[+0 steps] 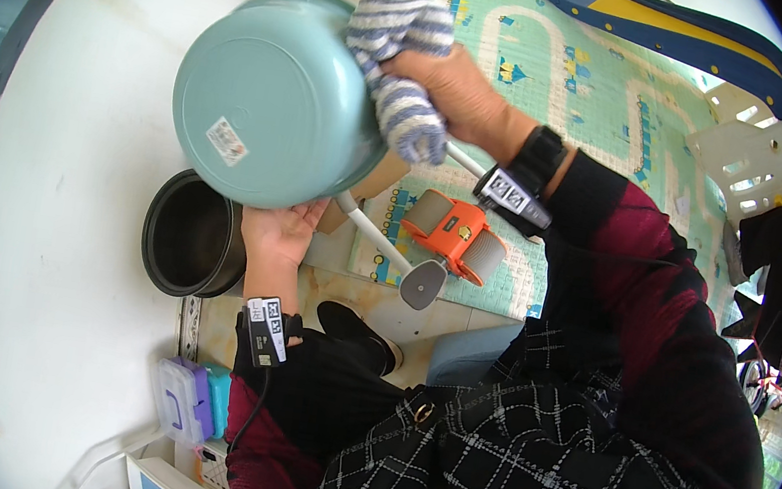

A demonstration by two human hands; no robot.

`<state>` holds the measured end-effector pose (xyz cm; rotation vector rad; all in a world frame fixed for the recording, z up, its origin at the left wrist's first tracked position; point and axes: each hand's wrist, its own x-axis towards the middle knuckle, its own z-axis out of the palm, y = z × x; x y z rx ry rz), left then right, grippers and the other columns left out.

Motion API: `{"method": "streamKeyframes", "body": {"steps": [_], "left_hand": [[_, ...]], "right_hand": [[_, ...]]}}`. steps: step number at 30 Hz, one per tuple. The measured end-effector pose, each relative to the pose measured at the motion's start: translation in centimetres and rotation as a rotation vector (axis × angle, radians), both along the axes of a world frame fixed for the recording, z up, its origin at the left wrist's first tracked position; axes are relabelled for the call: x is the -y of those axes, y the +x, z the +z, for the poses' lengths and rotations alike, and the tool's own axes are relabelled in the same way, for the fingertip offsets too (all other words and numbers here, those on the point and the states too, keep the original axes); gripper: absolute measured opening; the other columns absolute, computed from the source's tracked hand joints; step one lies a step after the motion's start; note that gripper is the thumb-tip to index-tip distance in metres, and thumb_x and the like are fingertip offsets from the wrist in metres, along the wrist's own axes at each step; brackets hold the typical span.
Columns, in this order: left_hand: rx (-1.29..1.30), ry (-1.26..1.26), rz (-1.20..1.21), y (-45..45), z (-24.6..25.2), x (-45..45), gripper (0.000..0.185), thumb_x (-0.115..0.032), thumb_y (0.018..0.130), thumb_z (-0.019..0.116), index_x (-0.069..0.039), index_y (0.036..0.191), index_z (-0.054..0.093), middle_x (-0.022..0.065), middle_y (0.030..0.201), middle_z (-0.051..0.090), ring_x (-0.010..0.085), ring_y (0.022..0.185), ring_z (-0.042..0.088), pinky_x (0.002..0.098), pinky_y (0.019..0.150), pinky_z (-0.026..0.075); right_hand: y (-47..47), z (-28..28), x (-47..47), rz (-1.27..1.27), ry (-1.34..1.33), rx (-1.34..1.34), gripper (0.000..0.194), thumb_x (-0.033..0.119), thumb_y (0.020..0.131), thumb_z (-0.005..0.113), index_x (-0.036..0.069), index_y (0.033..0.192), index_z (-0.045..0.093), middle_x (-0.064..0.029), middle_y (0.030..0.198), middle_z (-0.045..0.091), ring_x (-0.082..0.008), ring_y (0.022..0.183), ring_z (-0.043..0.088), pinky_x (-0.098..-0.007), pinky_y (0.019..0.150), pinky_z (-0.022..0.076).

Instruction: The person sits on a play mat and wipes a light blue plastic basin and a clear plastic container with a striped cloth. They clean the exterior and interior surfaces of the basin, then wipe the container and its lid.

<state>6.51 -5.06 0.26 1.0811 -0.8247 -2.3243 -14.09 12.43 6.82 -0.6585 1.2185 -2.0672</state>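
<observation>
A teal plastic basin (269,97) is held up before me, its round underside turned toward my eyes and bearing a small printed sticker (227,141). From below, my left hand (280,232) supports the basin's lower edge; most of its fingers are hidden behind the plastic. My right hand (452,90) grips a bunched blue-and-white striped cloth (410,114), which lies against the basin's right side. The hand and cloth look slightly blurred.
A dark round pot (187,237) stands by the white wall (70,158). Beneath my right arm are an orange wheeled toy (459,232) and a white bar with a grey end (423,283). A green play mat (537,77) covers the floor. Plastic boxes (189,400) sit lower left.
</observation>
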Motion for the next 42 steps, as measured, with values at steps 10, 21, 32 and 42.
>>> {"method": "streamKeyframes", "body": {"steps": [10,21,32,42], "left_hand": [[-0.335,-0.204,-0.313,0.8,2.5,-1.7,0.113,-0.076,0.095,0.054,0.008,0.160,0.017,0.0290,0.156,0.039,0.0432,0.139,0.048,0.0575,0.114,0.045],[0.074,0.019,-0.162,0.4,-3.0,0.2,0.030,-0.019,0.097,0.066,0.003,0.116,0.061,0.0149,0.103,0.068,0.0287,0.092,0.070,0.0451,0.083,0.056],[-0.026,-0.019,-0.344,-0.6,-1.9,-2.9,0.036,-0.021,0.093,0.061,0.006,0.118,0.061,0.0150,0.101,0.072,0.0271,0.081,0.074,0.0391,0.071,0.063],[0.048,-0.211,-0.437,-0.9,-0.7,-4.5,0.045,-0.014,0.088,0.056,0.002,0.130,0.056,0.0157,0.110,0.070,0.0262,0.087,0.074,0.0399,0.072,0.065]], "right_hand": [[0.0,-0.5,-1.4,-0.410,0.131,-1.663,0.062,0.017,0.060,0.088,0.009,0.116,0.064,-0.0130,0.099,0.066,-0.0355,0.095,0.067,-0.0444,0.085,0.0540],[7.1,-3.9,-0.9,-0.100,0.005,-1.846,0.032,0.014,0.075,0.071,0.008,0.104,0.062,-0.0065,0.097,0.063,-0.0293,0.100,0.063,-0.0428,0.094,0.0464],[11.9,-2.6,-3.0,0.369,-0.143,-1.608,0.048,0.014,0.067,0.078,0.002,0.110,0.061,-0.0131,0.101,0.061,-0.0338,0.098,0.064,-0.0451,0.084,0.0504],[13.3,-5.7,-5.0,1.106,0.476,-1.650,0.029,0.011,0.073,0.075,0.000,0.099,0.068,-0.0179,0.090,0.071,-0.0405,0.086,0.072,-0.0505,0.074,0.0577]]}}
